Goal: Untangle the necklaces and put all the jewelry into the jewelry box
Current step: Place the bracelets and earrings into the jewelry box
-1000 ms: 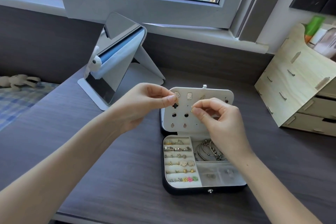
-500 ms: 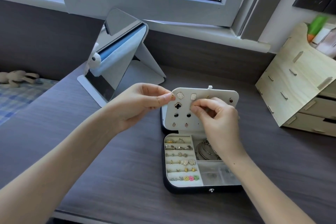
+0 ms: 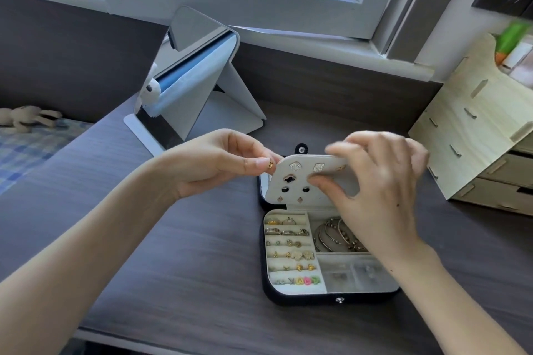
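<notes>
Right hand (image 3: 375, 190) now around earring panel (image 3: 292, 194), gold stud (image 3: 270, 164) between left fingers (image 3: 253, 166)

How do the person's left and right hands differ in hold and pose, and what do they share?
The left hand pinches a gold earring at its fingertips; the right hand grips the earring panel, thumb on its face. The left hand is sharp; the right hand is motion-blurred. The left hand is beside the panel, the right hand above the jewelry box. Both are raised off the desk.
</notes>
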A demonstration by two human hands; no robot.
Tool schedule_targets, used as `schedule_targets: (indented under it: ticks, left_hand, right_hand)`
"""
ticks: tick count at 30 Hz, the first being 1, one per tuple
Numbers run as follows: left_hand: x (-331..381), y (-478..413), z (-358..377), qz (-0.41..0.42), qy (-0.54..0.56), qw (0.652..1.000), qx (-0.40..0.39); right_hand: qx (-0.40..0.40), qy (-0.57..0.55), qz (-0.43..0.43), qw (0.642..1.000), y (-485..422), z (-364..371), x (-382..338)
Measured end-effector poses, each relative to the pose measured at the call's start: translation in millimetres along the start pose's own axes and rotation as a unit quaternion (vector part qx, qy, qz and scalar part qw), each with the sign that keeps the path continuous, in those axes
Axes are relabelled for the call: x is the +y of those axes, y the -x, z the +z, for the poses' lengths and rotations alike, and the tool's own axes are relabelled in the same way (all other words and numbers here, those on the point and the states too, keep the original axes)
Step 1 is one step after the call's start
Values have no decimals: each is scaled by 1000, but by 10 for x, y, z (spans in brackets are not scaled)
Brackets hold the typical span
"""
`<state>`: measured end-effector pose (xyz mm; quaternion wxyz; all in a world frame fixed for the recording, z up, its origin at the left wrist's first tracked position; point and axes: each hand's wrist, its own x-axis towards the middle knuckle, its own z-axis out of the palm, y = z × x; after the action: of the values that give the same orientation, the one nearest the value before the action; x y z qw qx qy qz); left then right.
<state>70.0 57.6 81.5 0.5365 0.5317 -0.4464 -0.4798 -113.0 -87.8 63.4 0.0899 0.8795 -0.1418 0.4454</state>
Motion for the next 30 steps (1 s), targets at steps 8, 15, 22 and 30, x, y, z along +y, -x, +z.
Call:
schedule_targets:
  ticks: [8,15,22,30]
  left_hand:
    - [-75,-294,60,-44,-100,994,13]
    - [-125,-480,227,-59,-117,989,-69]
    - [-154,-549,278,-53,-98,988,-102]
    - [-151,-548,255,-40,-107,987,-112]
  right_hand:
    - [41,-55,-63,996,193,24,57]
    - [89,-44,-89,991,315,55,61]
    - [95,-48,-81,991,336,62,75]
    - [98,-46,-76,991,333,68,73]
